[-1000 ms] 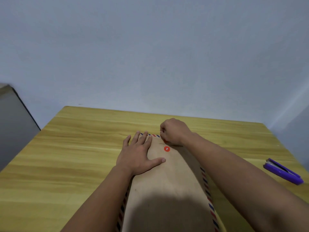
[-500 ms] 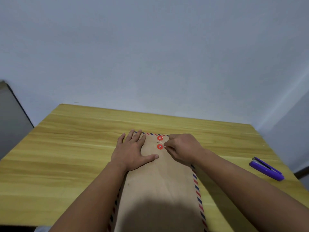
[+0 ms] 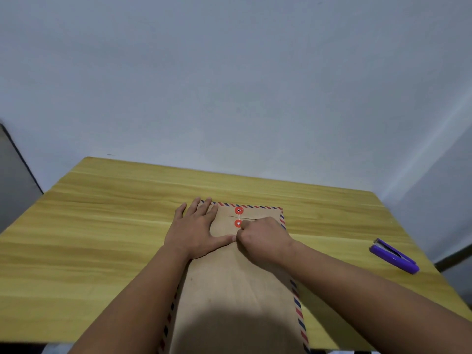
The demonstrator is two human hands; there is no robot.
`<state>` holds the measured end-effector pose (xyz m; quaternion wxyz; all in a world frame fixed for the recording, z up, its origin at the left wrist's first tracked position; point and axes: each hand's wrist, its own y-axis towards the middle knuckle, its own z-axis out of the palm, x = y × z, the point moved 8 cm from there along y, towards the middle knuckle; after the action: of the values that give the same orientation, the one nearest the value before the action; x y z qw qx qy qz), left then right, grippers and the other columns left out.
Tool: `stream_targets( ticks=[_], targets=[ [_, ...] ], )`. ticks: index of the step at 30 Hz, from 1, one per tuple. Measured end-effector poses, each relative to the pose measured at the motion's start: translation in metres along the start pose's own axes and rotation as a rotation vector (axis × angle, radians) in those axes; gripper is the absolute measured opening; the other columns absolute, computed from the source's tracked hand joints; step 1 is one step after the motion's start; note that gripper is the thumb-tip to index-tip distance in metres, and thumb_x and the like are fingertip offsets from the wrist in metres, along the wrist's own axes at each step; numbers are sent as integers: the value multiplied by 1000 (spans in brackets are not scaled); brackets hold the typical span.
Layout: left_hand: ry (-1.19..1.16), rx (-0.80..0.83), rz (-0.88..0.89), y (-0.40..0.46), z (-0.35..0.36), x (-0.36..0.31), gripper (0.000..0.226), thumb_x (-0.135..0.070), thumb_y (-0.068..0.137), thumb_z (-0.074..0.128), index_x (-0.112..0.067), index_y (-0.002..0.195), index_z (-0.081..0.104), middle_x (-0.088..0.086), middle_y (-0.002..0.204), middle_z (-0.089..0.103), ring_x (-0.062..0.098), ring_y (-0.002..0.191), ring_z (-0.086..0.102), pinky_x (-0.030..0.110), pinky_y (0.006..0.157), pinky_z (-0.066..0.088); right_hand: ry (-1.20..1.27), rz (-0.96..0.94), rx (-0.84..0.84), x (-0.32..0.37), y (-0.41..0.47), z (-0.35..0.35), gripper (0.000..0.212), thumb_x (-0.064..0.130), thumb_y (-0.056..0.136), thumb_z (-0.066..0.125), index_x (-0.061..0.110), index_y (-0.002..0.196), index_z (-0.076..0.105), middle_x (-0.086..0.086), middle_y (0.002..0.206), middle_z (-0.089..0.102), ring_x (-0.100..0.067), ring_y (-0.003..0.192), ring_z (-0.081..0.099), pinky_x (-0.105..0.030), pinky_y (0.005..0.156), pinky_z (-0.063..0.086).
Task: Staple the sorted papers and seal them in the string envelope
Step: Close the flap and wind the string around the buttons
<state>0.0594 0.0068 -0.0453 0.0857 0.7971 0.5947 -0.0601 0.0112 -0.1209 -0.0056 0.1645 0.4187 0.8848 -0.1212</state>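
Observation:
A brown string envelope (image 3: 235, 282) with a red-and-blue striped border lies lengthwise on the wooden table (image 3: 102, 226), its flap end far from me. Two red button discs sit near the flap, the upper disc (image 3: 239, 210) and the lower disc (image 3: 238, 223), with a thin white string running between them. My left hand (image 3: 198, 229) presses flat on the envelope's upper left, fingers spread. My right hand (image 3: 263, 238) is closed just right of the lower disc, fingertips pinched on the string. The papers are not visible.
A purple stapler (image 3: 394, 256) lies on the table at the right, near the edge. A pale wall rises behind the table. A grey surface (image 3: 12, 180) stands off the table's left side.
My right hand has moved from the flap's top edge down and toward me, to beside the lower disc. Both red discs now show. The left hand stays pressed flat.

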Motion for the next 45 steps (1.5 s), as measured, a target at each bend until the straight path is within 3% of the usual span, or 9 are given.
stream_targets(
  ticks=[10,14,20,25,30,33,38,41,45],
  targets=[
    [-19,18,8,-1,1,-1,126,-107,64,22,-30,163,16,-9,172,4,14,158,-7,50,126,-2,106,-18,74,-35,68,-18,21,26,99,50,25,89,69,4,89,57,-23,78,55,-36,74,30],
    [-26,13,4,0,2,0,126,-108,63,23,-30,163,17,-8,172,5,14,158,-7,51,126,-2,441,224,-17,-74,81,0,21,30,94,61,24,97,81,4,96,76,-23,95,68,-34,75,48],
    [2,10,0,3,3,2,125,-107,63,21,-30,162,18,-8,172,6,16,158,-4,51,126,0,779,593,-93,-102,58,30,12,22,86,71,21,83,82,8,75,76,-16,80,72,-32,74,59],
    [5,17,-8,2,3,1,124,-106,64,21,-32,163,16,-8,172,5,15,158,-5,49,126,-1,573,526,-191,-94,15,28,21,31,94,62,24,96,81,5,97,77,-21,91,68,-35,79,53],
    [-12,18,-12,0,1,0,124,-106,64,23,-31,163,16,-8,172,5,14,158,-4,48,127,0,224,278,-242,-54,-9,18,27,26,95,55,23,74,74,4,74,62,-26,64,59,-37,69,34],
    [-16,13,-13,-1,0,0,124,-105,65,24,-30,163,17,-8,172,6,14,158,-3,48,127,1,87,283,-192,-41,-14,16,17,20,82,69,22,65,71,1,65,58,-29,57,55,-45,75,43],
    [-29,20,2,-2,0,-1,114,-103,68,25,-38,162,17,-7,172,0,19,158,-12,51,126,-1,-58,281,-143,-29,-9,11,8,16,67,75,19,62,70,-2,65,61,-29,67,57,-46,79,33],
    [0,1,72,-2,1,-5,97,-96,78,20,-45,160,15,-9,172,-6,23,156,-22,57,124,-6,-78,303,-145,-30,-5,4,8,20,73,74,21,66,74,0,68,65,-31,79,59,-52,89,34],
    [45,54,92,-1,8,-6,89,-92,81,12,-49,159,7,-12,172,-3,20,158,-13,62,122,-11,-80,319,-127,-40,-5,-5,16,22,84,64,23,71,74,4,69,64,-29,89,57,-61,102,30]
  ],
)
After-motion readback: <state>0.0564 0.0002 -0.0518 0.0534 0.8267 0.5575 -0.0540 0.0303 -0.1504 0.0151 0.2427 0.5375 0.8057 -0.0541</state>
